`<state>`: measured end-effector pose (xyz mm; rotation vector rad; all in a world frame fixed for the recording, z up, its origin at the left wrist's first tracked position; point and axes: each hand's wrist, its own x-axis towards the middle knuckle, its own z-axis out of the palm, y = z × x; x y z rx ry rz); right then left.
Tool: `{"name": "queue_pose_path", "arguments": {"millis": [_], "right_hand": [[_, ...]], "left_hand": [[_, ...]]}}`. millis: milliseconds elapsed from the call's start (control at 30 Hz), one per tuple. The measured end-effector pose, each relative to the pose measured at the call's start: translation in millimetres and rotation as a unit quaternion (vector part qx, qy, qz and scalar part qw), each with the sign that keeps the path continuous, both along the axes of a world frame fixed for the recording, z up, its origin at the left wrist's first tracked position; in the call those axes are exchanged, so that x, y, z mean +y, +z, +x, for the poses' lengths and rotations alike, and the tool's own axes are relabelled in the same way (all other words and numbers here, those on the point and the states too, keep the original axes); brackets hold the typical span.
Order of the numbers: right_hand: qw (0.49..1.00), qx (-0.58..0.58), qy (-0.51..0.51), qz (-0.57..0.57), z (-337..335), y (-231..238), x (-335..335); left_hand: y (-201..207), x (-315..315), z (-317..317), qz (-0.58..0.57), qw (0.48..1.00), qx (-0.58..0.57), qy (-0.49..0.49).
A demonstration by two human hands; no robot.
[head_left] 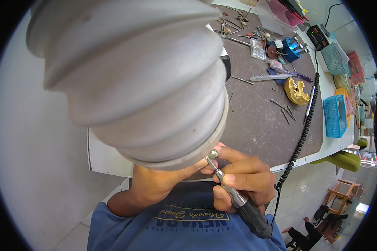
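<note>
My right hand (253, 178) is closed like a pen grip around a rotary handpiece (252, 214) with a black rear body and a silver nose. The handpiece tilts up to the left, and its thin bur meets a small shiny metal piece (213, 153). My left hand (155, 184) pinches that metal piece beside the bur; part of this hand is hidden under the rim of a large grey ribbed suction hose (146, 88). The right fingertips lie close to the left ones.
Over the left of the grey-brown bench mat (255, 121) looms the hose. Beyond my hands lie a yellow dental cast (296, 92), loose burs (286, 113), a toothbrush (289, 72) and a blue bur holder (292, 48). A black coiled cord (303, 138) hangs at right, near a blue basket (336, 116).
</note>
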<state>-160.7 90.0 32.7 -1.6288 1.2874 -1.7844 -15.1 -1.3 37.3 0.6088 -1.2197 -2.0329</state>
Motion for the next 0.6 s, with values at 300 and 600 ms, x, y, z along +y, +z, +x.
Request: {"name": "queue_pose_path", "arguments": {"millis": [300,600], "right_hand": [[1.000,-0.012,-0.007,0.011,2.0,1.5,1.5],[1.000,0.007,-0.001,0.006,-0.9,3.0,0.0]], "left_hand": [[2.5,1.8,0.4,0.040,0.999,0.007,0.007],[2.7,1.9,-1.2,0.033,0.999,0.011,0.009]]}}
